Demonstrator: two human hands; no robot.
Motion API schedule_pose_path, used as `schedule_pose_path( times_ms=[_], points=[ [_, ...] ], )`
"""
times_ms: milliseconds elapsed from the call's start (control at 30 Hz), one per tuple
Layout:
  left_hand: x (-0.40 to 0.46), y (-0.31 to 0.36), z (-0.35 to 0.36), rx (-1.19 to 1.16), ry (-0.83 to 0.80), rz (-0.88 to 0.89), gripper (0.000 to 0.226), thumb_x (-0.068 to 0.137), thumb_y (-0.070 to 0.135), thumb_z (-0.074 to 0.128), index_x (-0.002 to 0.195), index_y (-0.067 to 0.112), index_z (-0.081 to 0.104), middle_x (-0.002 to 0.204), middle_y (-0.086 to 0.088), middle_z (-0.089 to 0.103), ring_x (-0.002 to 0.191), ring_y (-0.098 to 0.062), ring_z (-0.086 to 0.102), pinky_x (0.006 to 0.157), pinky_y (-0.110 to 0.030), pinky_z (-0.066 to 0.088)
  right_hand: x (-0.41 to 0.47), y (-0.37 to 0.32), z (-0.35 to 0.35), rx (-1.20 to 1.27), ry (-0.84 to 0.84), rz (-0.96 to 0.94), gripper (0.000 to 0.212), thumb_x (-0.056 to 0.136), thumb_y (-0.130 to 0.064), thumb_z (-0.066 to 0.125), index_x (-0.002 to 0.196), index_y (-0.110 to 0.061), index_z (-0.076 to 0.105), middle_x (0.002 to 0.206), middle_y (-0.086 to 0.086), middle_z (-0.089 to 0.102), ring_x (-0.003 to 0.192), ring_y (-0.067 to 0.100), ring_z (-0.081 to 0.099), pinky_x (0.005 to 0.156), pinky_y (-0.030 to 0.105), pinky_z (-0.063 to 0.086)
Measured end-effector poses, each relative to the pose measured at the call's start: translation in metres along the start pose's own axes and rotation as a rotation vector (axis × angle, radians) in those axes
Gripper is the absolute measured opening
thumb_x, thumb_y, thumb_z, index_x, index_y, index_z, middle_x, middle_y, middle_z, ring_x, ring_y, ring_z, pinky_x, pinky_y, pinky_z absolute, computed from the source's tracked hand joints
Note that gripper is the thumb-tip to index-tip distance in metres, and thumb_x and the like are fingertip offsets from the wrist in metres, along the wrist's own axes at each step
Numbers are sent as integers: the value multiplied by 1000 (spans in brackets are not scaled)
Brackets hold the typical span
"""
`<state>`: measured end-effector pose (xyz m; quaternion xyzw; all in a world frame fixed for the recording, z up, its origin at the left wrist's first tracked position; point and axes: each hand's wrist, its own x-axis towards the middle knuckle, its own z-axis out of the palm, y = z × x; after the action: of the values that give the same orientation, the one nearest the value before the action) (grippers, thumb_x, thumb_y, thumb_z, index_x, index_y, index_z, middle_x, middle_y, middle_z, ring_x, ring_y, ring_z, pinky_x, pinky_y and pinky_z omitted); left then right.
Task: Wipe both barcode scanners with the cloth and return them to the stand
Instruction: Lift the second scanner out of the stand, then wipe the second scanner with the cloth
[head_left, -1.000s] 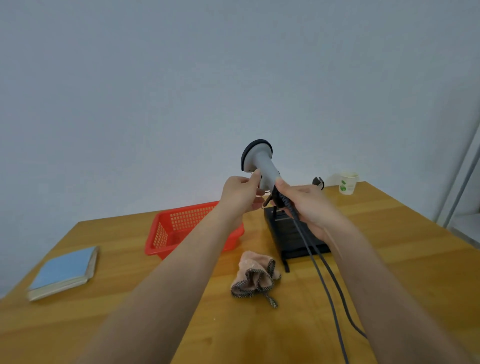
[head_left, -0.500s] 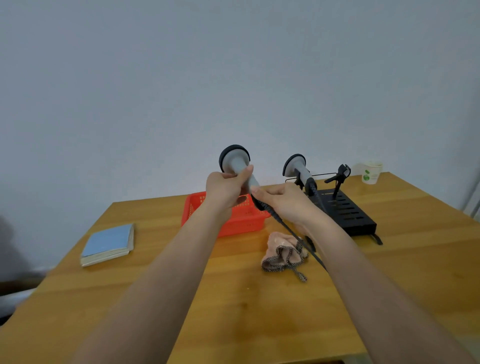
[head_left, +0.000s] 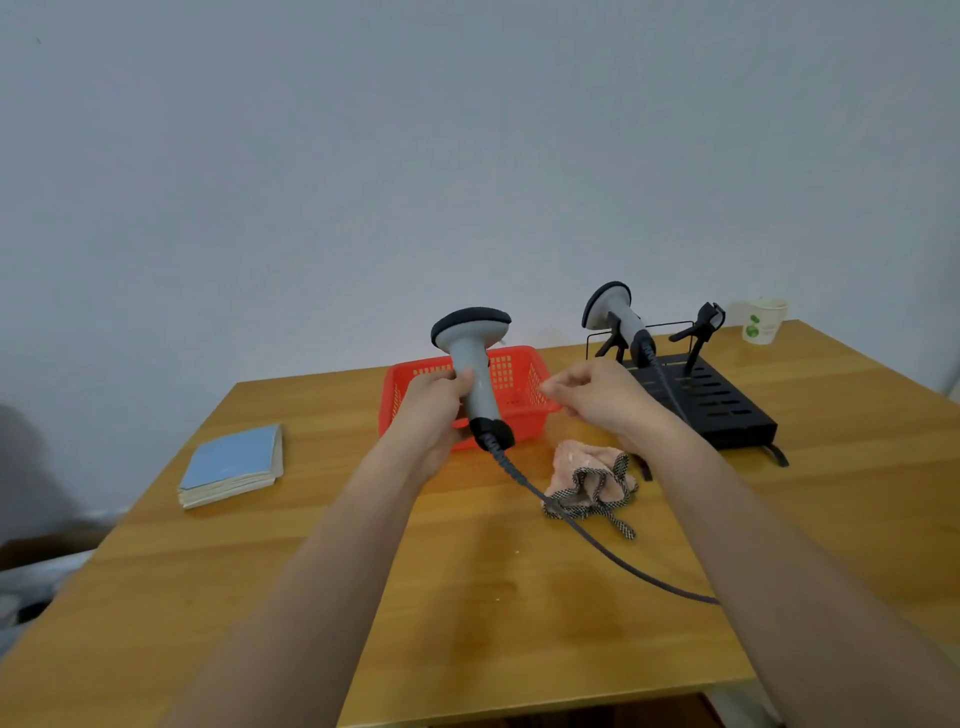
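The right hand (head_left: 597, 397) has just let go and hangs loose, so only the left hand (head_left: 434, 410) holds the scanner (head_left: 475, 374) above the table, near the cloth (head_left: 587, 480), ready for wiping.

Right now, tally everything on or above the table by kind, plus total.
Barcode scanners: 2, one gripped by the left hand, one on the stand
Stand: 1
Cloth: 1
Red basket: 1
Blue book: 1
Paper cup: 1
Total: 7
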<state>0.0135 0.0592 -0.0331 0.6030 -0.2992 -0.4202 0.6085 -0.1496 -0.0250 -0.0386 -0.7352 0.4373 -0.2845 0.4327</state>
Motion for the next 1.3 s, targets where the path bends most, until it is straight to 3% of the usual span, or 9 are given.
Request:
schedule_pose_path(
  times_ms=[100,200,333,533,633,800,1000,1133,1300],
  points=[
    [0,-13,-4,-43,-3,-51,26,103,14,46,120,0,59,119,-18,63,110,-33,61,87,-49,54,5,17,2,-52,-32,96,18,87,-5,63,89,-22,68,109,4,60,83,12,56,76,28,48],
    [-1,-25,-5,-83,-16,-77,29,104,14,43,126,0,56,117,-16,61,108,-33,59,80,-45,54,7,29,9,-96,-51,150,25,86,1,61,97,-21,67,125,7,59,111,21,56,85,31,44],
    [-1,-37,-7,-117,-31,-89,27,104,13,41,123,3,58,109,-13,61,102,-31,59,76,-43,53,15,48,15,-227,4,182,23,86,-22,69,107,-15,67,119,4,63,106,19,56,89,31,44],
    [3,-45,-8,-176,-52,-93,26,104,13,39,118,4,59,102,-17,62,94,-32,62,95,-54,51,29,79,30,-515,82,259,48,81,-65,54,81,-18,64,92,5,67,101,29,58,80,37,49],
    [4,-46,-7,-199,-55,-92,26,104,13,39,118,3,59,102,-18,64,93,-32,62,98,-55,48,26,86,35,-519,88,283,55,81,-69,51,66,-17,53,85,7,68,89,29,63,77,41,55],
    [3,-46,-5,-227,-63,-91,29,104,13,39,125,1,55,105,-19,64,90,-31,64,94,-52,51,18,94,41,-645,44,295,52,70,-57,73,101,-16,59,102,3,63,101,25,57,76,35,52],
    [-1,-44,-3,-291,-82,-84,29,104,12,38,124,0,56,105,-22,62,89,-34,63,90,-51,54,18,106,41,-659,56,230,29,85,-42,63,104,-19,63,109,5,61,106,27,50,75,36,48],
    [-3,-43,-2,-373,-93,-84,28,103,12,38,120,1,57,100,-21,62,81,-32,64,83,-48,56,19,101,34,-550,83,144,34,94,-31,47,122,-15,52,107,6,58,106,28,50,83,39,46],
    [-3,-45,-2,-424,-95,-60,28,103,14,41,125,3,54,101,-19,60,81,-31,63,81,-45,58,9,67,10,-163,93,-32,17,99,-23,44,114,-16,41,103,4,56,76,11,57,47,19,45]
  ],
)
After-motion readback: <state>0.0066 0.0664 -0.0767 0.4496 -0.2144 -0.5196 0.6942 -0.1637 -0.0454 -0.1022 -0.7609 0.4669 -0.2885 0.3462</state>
